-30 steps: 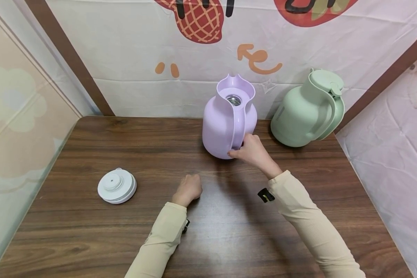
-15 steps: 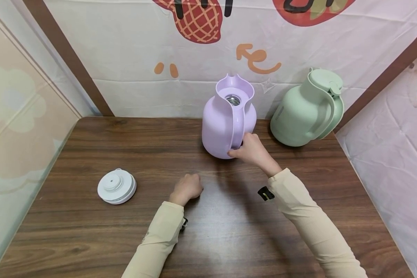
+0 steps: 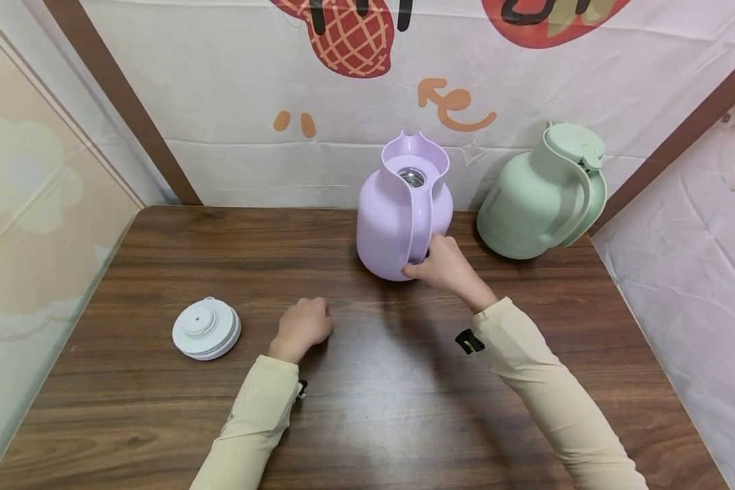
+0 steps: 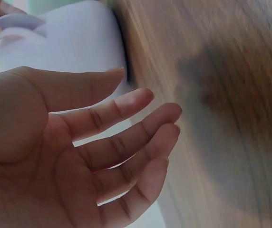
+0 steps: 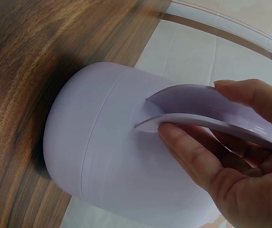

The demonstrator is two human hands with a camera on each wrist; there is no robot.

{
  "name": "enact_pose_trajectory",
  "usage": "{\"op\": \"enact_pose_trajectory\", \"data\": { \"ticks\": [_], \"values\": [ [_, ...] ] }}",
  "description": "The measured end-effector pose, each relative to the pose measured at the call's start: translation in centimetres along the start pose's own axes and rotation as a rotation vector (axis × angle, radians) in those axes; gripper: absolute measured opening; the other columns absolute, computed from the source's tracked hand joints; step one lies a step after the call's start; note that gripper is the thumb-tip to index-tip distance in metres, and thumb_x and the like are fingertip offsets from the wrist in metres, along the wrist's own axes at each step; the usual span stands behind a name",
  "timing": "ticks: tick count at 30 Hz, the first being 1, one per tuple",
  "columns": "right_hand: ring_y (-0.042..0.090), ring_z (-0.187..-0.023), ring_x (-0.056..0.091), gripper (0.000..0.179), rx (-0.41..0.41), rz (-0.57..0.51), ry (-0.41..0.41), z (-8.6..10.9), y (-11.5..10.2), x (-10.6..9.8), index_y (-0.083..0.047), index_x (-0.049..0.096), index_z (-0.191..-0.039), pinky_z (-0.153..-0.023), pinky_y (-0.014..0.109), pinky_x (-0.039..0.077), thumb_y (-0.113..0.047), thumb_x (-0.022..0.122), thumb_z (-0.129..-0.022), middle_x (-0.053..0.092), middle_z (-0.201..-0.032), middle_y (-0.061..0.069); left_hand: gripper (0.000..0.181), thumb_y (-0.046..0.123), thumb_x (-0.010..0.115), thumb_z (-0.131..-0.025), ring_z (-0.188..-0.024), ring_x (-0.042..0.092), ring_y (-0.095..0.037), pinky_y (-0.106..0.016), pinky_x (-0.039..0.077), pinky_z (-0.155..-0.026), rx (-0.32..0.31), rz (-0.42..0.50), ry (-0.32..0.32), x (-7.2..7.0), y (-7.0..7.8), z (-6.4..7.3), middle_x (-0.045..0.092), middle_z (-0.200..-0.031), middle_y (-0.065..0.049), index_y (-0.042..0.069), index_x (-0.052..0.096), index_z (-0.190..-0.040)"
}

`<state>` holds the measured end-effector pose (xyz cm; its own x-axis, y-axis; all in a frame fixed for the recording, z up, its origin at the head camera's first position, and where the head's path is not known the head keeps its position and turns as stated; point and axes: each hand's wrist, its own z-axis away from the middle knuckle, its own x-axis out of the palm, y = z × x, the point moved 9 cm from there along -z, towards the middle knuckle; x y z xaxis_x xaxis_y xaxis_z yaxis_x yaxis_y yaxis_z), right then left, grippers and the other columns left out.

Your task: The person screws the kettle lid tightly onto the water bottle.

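A lilac thermos jug stands upright on the table by the back wall, its top uncovered and the silvery mouth showing. At its handle is my right hand; in the right wrist view, thumb and fingers hold the lilac handle from both sides. My left hand is over the middle of the table with nothing in it. The left wrist view shows its palm and loosely bent fingers. To the left of it lies a round white lid, its stepped round part facing up.
A pale green thermos jug with its lid on stands at the back right, beside the lilac one. A printed fabric wall runs along the back of the brown wooden table, and fabric hangs at both sides too.
My left hand has moved left across the table, toward the white lid. My right hand and the lilac jug have stayed where they were.
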<state>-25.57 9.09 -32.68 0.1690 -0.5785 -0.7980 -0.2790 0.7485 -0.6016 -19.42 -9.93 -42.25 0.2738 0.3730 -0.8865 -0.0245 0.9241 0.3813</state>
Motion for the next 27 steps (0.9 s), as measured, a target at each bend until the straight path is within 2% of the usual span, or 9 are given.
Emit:
{"op": "enact_pose_trajectory", "data": {
  "ticks": [6, 10, 13, 20, 27],
  "values": [
    [0.026, -0.077, 0.058, 0.036, 0.002, 0.0, 0.003, 0.0, 0.1, 0.0, 0.006, 0.06, -0.094, -0.068, 0.039, 0.047, -0.016, 0.072, -0.067, 0.064, -0.084, 0.017, 0.017, 0.009, 0.054, -0.082, -0.056, 0.046, -0.022, -0.034, 0.036, -0.047, 0.026, -0.019, 0.057, -1.6, -0.8, 0.5, 0.047, -0.059, -0.006, 0.008, 0.053, -0.065],
    [0.026, -0.076, 0.058, 0.036, -0.013, 0.006, 0.006, 0.0, -0.1, -0.1, 0.006, 0.061, -0.093, -0.068, 0.039, 0.047, -0.015, 0.072, -0.067, 0.064, -0.083, 0.017, 0.01, 0.012, 0.058, -0.081, -0.066, 0.056, -0.029, -0.045, 0.044, -0.055, 0.035, -0.05, 0.109, -3.1, -1.5, 0.9, 0.059, -0.07, -0.013, 0.005, 0.06, -0.073],
    [0.026, -0.075, 0.057, 0.035, -0.021, 0.007, 0.007, -0.1, -0.1, -0.1, 0.006, 0.061, -0.093, -0.068, 0.038, 0.047, -0.015, 0.072, -0.067, 0.064, -0.083, 0.016, 0.013, 0.015, 0.06, -0.08, -0.077, 0.058, -0.036, -0.052, 0.043, -0.064, 0.026, -0.073, 0.127, -4.1, -2.2, 1.2, 0.062, -0.081, -0.018, 0.002, 0.062, -0.08],
    [0.025, -0.076, 0.058, 0.035, -0.03, -0.003, 0.004, 0.0, -0.1, 0.0, 0.006, 0.061, -0.094, -0.068, 0.039, 0.047, -0.014, 0.072, -0.067, 0.065, -0.084, 0.016, 0.034, 0.018, 0.062, -0.082, -0.098, 0.047, -0.045, -0.06, 0.035, -0.076, -0.035, -0.075, 0.106, -5.4, -4.6, 1.7, 0.057, -0.104, -0.028, -0.005, 0.06, -0.106],
    [0.024, -0.075, 0.057, 0.034, -0.028, -0.005, 0.0, 0.0, -0.1, 0.0, 0.005, 0.061, -0.093, -0.067, 0.038, 0.047, -0.015, 0.072, -0.067, 0.065, -0.083, 0.015, 0.051, 0.018, 0.067, -0.078, -0.106, 0.036, -0.049, -0.066, 0.025, -0.081, -0.107, -0.044, 0.101, -6.4, -7.3, 2.3, 0.048, -0.115, -0.032, -0.007, 0.052, -0.119]
  ]
}}
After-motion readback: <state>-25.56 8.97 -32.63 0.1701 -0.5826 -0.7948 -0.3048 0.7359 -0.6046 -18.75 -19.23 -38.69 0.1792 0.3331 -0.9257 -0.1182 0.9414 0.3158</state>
